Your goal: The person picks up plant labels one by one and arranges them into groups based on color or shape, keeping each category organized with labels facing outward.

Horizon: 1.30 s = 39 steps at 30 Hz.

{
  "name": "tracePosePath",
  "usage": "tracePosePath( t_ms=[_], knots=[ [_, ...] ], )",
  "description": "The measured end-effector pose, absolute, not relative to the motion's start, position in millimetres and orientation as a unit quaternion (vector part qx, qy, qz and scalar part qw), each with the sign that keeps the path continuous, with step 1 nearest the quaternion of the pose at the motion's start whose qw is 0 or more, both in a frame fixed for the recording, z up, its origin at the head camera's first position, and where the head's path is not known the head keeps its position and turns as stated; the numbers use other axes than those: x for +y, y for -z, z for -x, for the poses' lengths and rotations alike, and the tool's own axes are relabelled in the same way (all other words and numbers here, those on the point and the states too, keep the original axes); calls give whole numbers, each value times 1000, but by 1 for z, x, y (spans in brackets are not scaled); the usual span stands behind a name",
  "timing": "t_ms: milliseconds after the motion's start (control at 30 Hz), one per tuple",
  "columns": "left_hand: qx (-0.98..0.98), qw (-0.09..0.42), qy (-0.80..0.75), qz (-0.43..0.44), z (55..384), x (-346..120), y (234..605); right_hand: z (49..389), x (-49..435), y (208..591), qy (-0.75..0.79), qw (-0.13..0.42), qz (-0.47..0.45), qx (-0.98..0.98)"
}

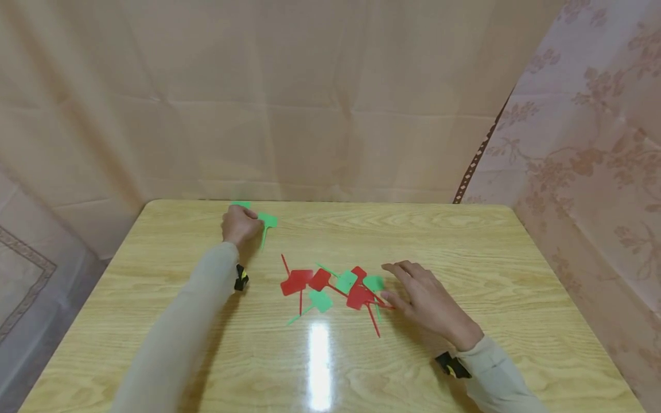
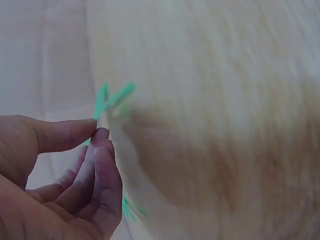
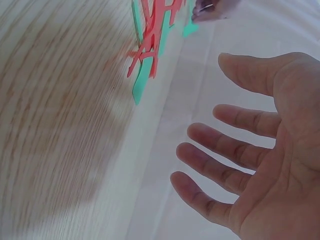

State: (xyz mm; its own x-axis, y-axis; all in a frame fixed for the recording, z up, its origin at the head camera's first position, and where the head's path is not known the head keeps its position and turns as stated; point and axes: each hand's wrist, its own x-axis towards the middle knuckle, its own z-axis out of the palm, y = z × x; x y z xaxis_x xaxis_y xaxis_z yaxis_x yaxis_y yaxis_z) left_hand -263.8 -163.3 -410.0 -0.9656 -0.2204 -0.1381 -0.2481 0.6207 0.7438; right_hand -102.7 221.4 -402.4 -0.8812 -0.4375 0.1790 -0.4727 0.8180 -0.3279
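Observation:
At the table's back left, my left hand point(image 1: 241, 225) pinches a green plant label point(image 1: 267, 220) between thumb and fingertips, its thin stem pointing down. In the left wrist view the pinched green label point(image 2: 101, 102) shows at the thumb tip. Another green label point(image 1: 241, 203) lies just behind this hand, partly hidden by it. My right hand point(image 1: 426, 298) hovers beside the right end of a loose group of labels, fingers relaxed and holding nothing. Nearest to it are a green label point(image 1: 374, 282) and a red label point(image 1: 359, 297). In the right wrist view the right hand point(image 3: 260, 150) shows spread fingers.
More labels lie overlapping mid-table, among them a red label point(image 1: 298, 281), a second red label point(image 1: 320, 279) and green labels, one point(image 1: 321, 301) nearer the front. The wooden table point(image 1: 490, 246) meets a beige curtain point(image 1: 310, 115) at its back edge. Patterned cloth point(image 1: 594, 143) hangs at the right.

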Motion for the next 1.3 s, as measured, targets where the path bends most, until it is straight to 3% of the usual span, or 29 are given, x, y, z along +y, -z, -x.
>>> tracePosePath(
  t_ms=[333, 533, 667, 800, 1300],
  knots=[
    [922, -1, -366, 126, 270, -166, 419, 104, 222, 404, -183, 50, -242, -952],
    [974, -13, -223, -47, 257, -157, 418, 104, 222, 405, -188, 47, -244, -950],
    [985, 37, -104, -130, 246, -151, 418, 104, 222, 406, -190, 44, -243, -950],
    [986, 80, -65, -133, 240, -148, 417, 104, 222, 407, -191, 43, -245, -950],
    [987, 93, -82, -100, 257, -150, 417, 101, 221, 407, -194, 41, -244, -949]
  ],
)
